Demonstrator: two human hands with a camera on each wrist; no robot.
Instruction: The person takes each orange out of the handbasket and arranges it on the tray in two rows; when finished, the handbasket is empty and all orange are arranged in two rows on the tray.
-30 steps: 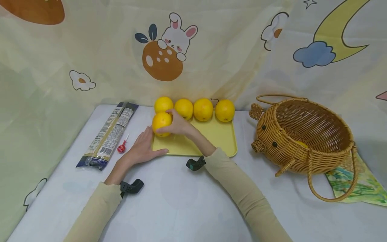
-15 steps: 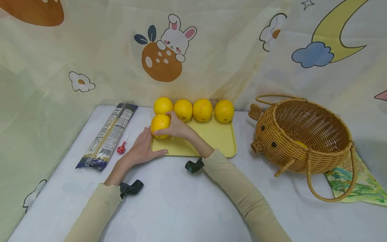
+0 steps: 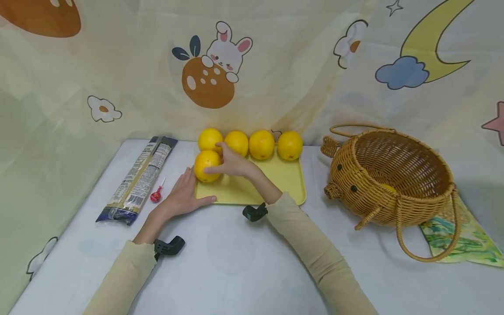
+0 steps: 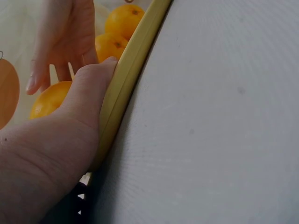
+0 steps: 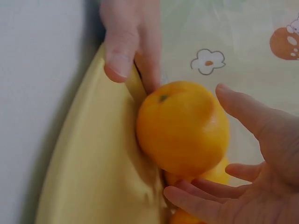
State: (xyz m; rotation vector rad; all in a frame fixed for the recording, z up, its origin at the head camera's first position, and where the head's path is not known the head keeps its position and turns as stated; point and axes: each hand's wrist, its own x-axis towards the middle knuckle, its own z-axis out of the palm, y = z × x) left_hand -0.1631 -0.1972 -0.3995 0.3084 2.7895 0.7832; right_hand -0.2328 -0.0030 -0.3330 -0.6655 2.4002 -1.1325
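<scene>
A yellow tray (image 3: 260, 186) carries a back row of several oranges (image 3: 261, 145). In front of the row's left end sits another orange (image 3: 206, 166), at the tray's left side. My right hand (image 3: 236, 167) is beside this front orange, and the right wrist view shows its thumb and fingers (image 5: 201, 200) spread, with a gap between thumb and fruit. At the tray's front left corner rests my left hand (image 3: 182, 195), fingers straight along the left side. Its thumb (image 4: 86, 88) lies against the front rim in the left wrist view.
Left of the tray lie a red-wrapped lollipop (image 3: 156, 194) and a long printed plastic packet (image 3: 138, 179). A pig-shaped wicker basket (image 3: 358, 179) with looped handles stands at the right, something yellow inside it. A green-patterned sheet (image 3: 468, 236) lies partly beneath the basket.
My right thumb and fingers have loosened from around the front orange, which stays on the tray. The left hand keeps its place; the whole head view has shifted slightly.
</scene>
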